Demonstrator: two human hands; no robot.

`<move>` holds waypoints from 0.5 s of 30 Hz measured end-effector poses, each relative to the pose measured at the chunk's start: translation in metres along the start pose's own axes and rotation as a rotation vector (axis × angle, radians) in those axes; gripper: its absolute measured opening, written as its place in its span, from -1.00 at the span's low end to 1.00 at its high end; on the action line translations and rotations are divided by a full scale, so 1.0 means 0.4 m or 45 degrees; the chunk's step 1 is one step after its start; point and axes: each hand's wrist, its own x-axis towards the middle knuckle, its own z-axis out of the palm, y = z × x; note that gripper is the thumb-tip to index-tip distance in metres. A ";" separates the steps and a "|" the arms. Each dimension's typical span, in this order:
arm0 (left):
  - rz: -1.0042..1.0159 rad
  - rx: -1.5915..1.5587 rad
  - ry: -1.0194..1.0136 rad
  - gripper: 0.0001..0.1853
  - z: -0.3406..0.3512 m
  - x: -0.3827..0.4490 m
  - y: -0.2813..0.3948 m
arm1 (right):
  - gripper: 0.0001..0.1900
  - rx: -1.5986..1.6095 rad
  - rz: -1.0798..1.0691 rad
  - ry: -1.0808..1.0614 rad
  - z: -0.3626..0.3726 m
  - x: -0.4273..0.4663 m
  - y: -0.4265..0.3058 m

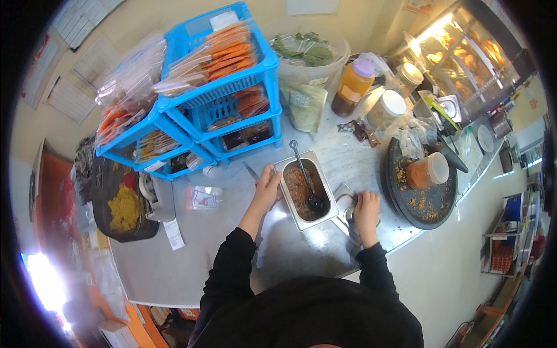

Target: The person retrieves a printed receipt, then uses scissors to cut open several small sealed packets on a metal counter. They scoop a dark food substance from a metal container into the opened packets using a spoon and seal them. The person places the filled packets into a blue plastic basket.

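Note:
My left hand (264,190) grips the left rim of a deep rectangular stainless steel food pan (321,220). Inside the pan is a chunky reddish-brown sauce or relish (297,187). A black ladle (303,167) leans in it, its bowl down in the food and its handle over the far rim. Just right of the pan, my right hand (367,212) has its fingers curled on what looks like a steel pan lid (344,200). The hand hides part of that lid. A knife blade (251,171) and some red scissor-like handles lie partly hidden by my left hand.
Stacked blue plastic baskets (217,93) with bagged food stand at the back left. At right, a stone mortar (421,213) holds an orange-filled jar (424,172). A sauce bottle (353,87) stands behind. At left are a dark tray (102,209) with yellow food and a receipt (174,234).

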 end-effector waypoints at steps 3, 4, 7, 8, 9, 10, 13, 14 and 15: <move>0.089 -0.027 -0.044 -0.68 -0.036 -0.031 -0.039 | -0.78 0.230 -0.101 0.022 -0.018 0.104 -0.114; 0.138 -0.037 -0.060 -0.68 -0.043 -0.047 -0.061 | -0.72 0.399 -0.103 -0.083 -0.034 0.132 -0.187; 0.257 0.174 -0.018 -0.70 -0.035 -0.094 -0.072 | -0.70 0.507 -0.416 -0.203 -0.042 0.179 -0.353; 0.320 0.140 0.004 -0.71 -0.024 -0.108 -0.082 | -0.73 0.534 -0.489 -0.243 -0.036 0.190 -0.383; 0.378 0.111 0.017 -0.71 -0.019 -0.131 -0.091 | -0.84 0.613 -0.586 -0.247 0.017 0.191 -0.365; 0.440 0.079 0.051 -0.72 -0.026 -0.152 -0.100 | -0.93 0.674 -0.530 -0.348 0.022 0.184 -0.381; 0.082 -0.065 0.190 -0.73 -0.068 -0.249 -0.086 | -0.84 0.855 -0.533 -0.596 -0.006 0.149 -0.412; 0.123 -0.165 0.204 -0.73 -0.084 -0.264 -0.101 | -0.80 0.791 -0.545 -0.584 -0.018 0.139 -0.422; 0.166 -0.268 0.223 -0.73 -0.099 -0.275 -0.120 | -0.75 0.727 -0.560 -0.575 -0.037 0.133 -0.433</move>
